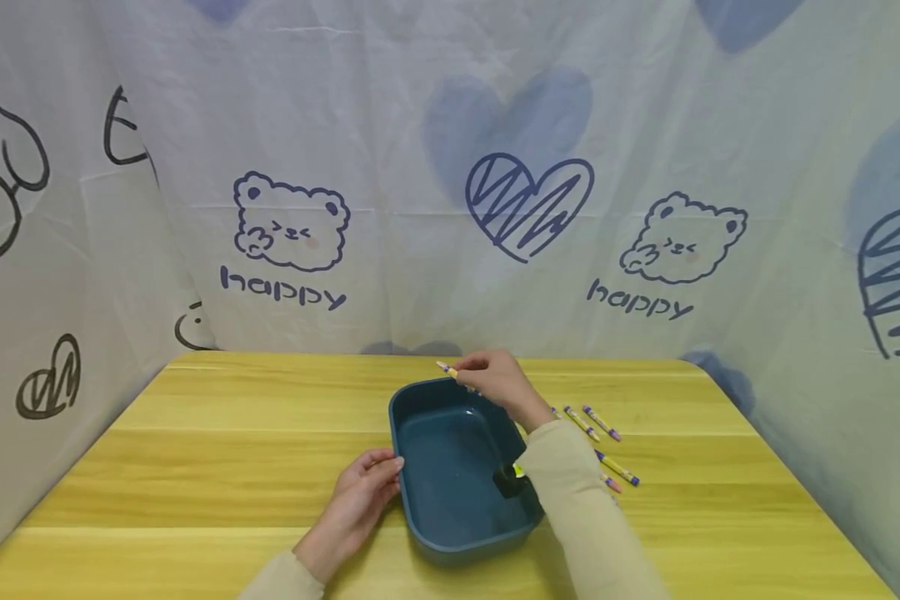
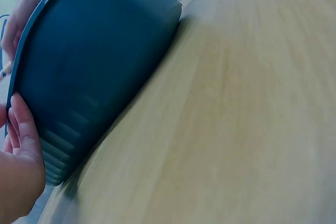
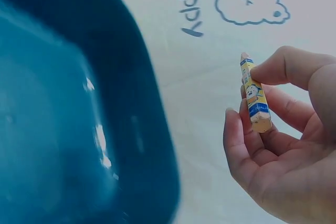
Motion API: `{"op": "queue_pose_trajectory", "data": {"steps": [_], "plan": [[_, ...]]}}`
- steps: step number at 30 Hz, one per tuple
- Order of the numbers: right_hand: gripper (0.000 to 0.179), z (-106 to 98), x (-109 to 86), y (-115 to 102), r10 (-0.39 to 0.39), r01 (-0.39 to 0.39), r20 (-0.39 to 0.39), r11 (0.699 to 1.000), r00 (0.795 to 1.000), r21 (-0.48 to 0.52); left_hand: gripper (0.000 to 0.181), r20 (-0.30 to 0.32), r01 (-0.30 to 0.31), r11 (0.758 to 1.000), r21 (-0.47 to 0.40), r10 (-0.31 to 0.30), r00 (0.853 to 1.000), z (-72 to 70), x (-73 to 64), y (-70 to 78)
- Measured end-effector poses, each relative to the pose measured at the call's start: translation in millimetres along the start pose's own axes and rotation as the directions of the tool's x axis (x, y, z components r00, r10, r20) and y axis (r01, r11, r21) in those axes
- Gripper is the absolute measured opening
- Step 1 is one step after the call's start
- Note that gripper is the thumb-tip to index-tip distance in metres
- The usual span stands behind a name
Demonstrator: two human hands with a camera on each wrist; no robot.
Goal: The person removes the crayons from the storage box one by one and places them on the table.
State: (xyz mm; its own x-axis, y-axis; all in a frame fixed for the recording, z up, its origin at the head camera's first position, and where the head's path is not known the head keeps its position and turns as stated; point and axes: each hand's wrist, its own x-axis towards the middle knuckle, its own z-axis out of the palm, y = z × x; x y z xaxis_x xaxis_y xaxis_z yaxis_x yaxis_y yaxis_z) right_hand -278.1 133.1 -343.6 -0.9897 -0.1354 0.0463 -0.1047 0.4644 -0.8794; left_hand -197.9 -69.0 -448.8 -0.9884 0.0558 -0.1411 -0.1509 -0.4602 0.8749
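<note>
A dark teal plastic basin stands on the wooden table. My left hand holds its left rim, thumb on the edge and fingers along the outer wall, as the left wrist view also shows for the left hand. Above the basin's far rim my right hand pinches a crayon. Up close in the right wrist view, the crayon has a yellow and blue wrapper and a pale, peach-coloured tip; the right hand grips it between thumb and fingers.
Several crayons in yellow and purple wrappers lie on the table right of the basin, some hidden behind the right sleeve. A white cloth printed with hearts and bears hangs behind the table. The basin's visible floor holds nothing but a dark shape from the wrist camera.
</note>
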Motion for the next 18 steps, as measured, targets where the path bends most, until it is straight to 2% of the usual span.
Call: {"op": "queue_pose_trajectory", "data": {"steps": [8, 15, 18], "plan": [[0.022, -35, -7.8, 2, -0.015, 0.016, 0.006, 0.997, 1.0, -0.071, 0.012, -0.003, 0.006, 1.0, -0.004, -0.006, 1.0, 0.1, -1.5, 2.2], [0.022, -57, -21.3, 19, -0.038, 0.036, -0.019, 0.993, 0.999, -0.116, 0.011, -0.003, 0.009, 1.0, 0.008, -0.009, 1.0, -0.6, -1.7, 2.6], [0.023, -64, -27.2, 29, -0.024, 0.02, -0.026, 0.99, 0.999, -0.141, 0.011, 0.0, 0.007, 1.0, 0.006, -0.007, 1.0, -0.8, -1.8, 2.3]]}}
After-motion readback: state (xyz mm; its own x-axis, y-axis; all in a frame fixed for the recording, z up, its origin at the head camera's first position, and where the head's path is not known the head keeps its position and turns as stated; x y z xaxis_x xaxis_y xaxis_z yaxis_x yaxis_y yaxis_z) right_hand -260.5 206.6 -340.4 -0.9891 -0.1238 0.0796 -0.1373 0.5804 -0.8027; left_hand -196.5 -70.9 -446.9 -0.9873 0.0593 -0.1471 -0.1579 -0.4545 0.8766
